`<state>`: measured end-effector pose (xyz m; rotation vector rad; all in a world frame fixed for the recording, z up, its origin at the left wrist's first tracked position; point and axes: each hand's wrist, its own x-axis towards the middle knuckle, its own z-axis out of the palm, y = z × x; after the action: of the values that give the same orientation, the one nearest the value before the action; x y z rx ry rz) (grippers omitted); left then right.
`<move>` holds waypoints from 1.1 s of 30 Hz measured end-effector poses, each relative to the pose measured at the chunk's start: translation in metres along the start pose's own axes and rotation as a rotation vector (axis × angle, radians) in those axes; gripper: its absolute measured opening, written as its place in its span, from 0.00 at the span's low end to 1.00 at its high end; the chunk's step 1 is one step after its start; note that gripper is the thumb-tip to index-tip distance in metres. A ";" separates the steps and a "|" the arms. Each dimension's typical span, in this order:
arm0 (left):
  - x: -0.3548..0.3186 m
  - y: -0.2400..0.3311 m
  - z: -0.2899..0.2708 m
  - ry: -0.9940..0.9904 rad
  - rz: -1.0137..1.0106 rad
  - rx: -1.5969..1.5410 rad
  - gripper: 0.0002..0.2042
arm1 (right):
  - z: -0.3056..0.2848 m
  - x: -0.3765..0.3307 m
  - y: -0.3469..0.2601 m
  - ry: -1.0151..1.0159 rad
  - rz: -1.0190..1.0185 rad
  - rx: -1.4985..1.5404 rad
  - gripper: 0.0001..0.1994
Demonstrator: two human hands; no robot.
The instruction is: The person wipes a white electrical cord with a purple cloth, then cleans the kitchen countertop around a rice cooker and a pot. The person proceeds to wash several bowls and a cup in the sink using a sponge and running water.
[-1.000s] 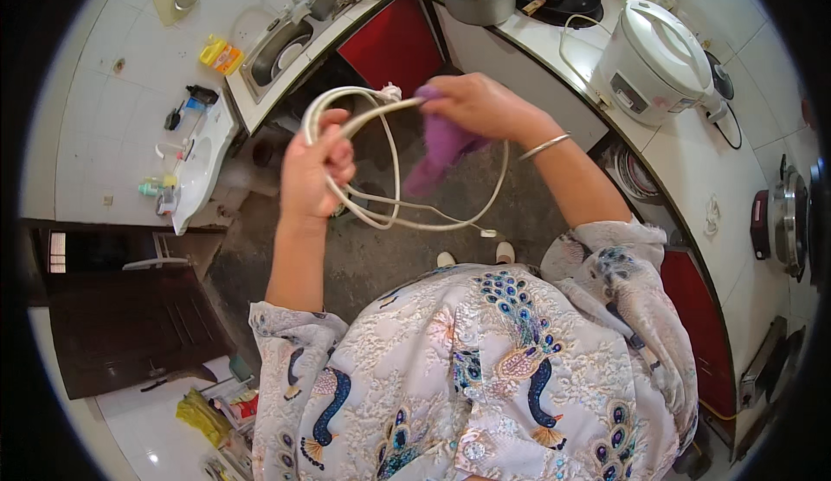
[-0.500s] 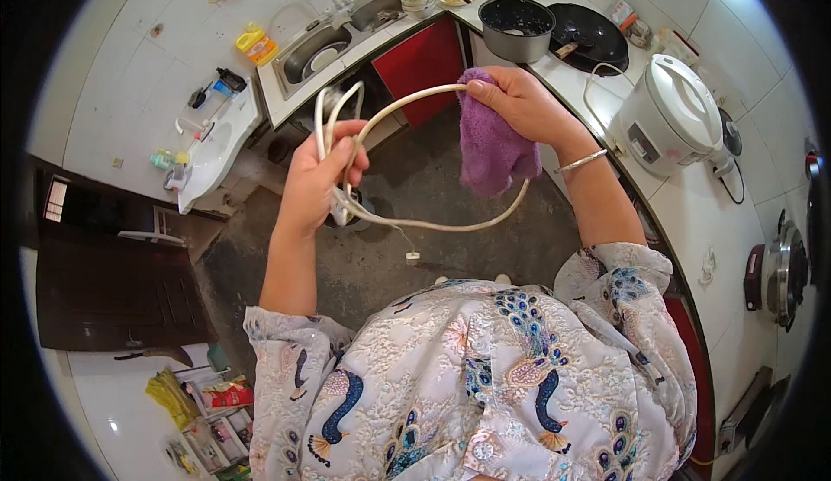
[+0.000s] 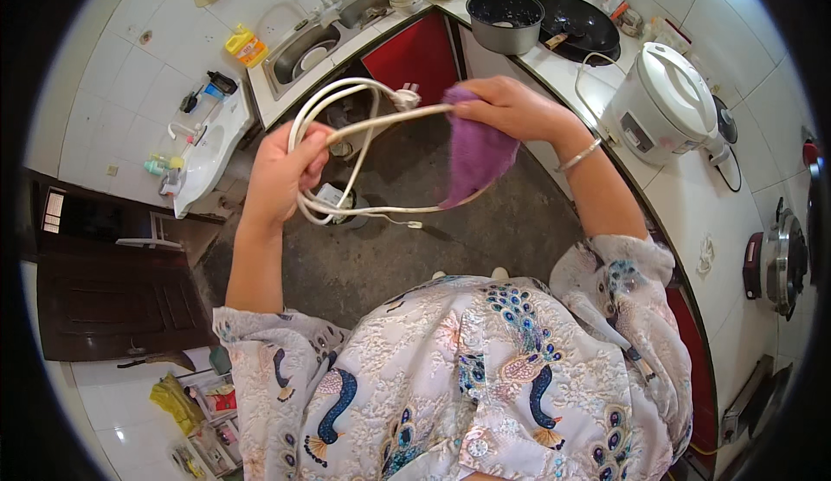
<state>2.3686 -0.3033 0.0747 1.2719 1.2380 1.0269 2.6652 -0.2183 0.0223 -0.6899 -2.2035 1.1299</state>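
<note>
You wear a pale lace-patterned blouse (image 3: 450,377) printed with blue peacocks, its loose sleeves (image 3: 623,282) ending near the elbows, and a thin silver bangle (image 3: 578,156) at your right wrist, at 1 o'clock.

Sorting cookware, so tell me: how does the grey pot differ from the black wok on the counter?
The grey pot is deep with upright walls; the black wok is wide and shallow. The pot is grey, the wok black. Both sit open, without lids, side by side on the counter.
</note>
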 end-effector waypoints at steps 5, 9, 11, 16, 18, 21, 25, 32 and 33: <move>0.009 -0.016 0.002 0.038 0.003 -0.172 0.07 | 0.010 -0.003 0.004 -0.039 0.100 0.125 0.14; 0.014 -0.028 0.046 -0.006 0.016 -0.021 0.06 | 0.050 0.034 -0.039 -0.071 -0.022 -0.197 0.16; 0.015 -0.029 0.031 0.004 0.006 -0.141 0.07 | 0.050 0.034 -0.033 0.016 0.009 -0.170 0.16; 0.001 -0.029 -0.012 0.085 0.040 -0.387 0.08 | 0.017 -0.012 0.035 0.152 0.152 0.040 0.11; -0.002 -0.037 -0.005 0.111 -0.001 -0.370 0.08 | 0.022 -0.030 0.063 0.226 0.155 0.134 0.13; -0.002 -0.043 -0.011 -0.001 -0.014 -0.371 0.12 | 0.028 -0.026 0.055 0.290 0.153 0.432 0.14; -0.006 -0.028 -0.005 0.007 0.015 -0.186 0.13 | 0.021 -0.007 0.022 0.252 0.136 0.522 0.14; 0.006 0.013 0.035 -0.044 0.051 0.021 0.10 | 0.015 0.016 -0.021 0.294 -0.012 0.082 0.13; 0.008 0.014 0.037 -0.058 0.067 0.050 0.09 | 0.017 0.019 -0.031 0.318 -0.059 -0.053 0.13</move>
<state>2.4073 -0.2986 0.0843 1.3800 1.1901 1.0058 2.6349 -0.2310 0.0447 -0.7640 -1.9753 0.8684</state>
